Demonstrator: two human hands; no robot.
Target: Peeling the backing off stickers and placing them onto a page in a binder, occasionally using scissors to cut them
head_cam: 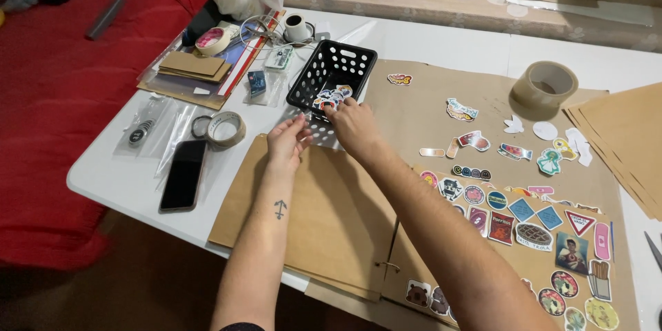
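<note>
Reaching into the black basket [332,76] at the table's [117,172] far middle, right hand [353,126] fingers the stickers [331,96] inside; grip unclear. Left hand [286,141] steadies the near rim, fingers loose. Sorted stickers lie on brown paper [414,107] to the right. Likely step: picking one sticker; needs a fine pinch.

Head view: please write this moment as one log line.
left hand: touching black basket near wall | right hand: fingers at basket's stickers | basket: on white table

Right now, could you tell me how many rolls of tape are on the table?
3: a brown roll at the far right, a pale roll beside the phone, and a cream roll on the card stack; more may be hidden.
</note>
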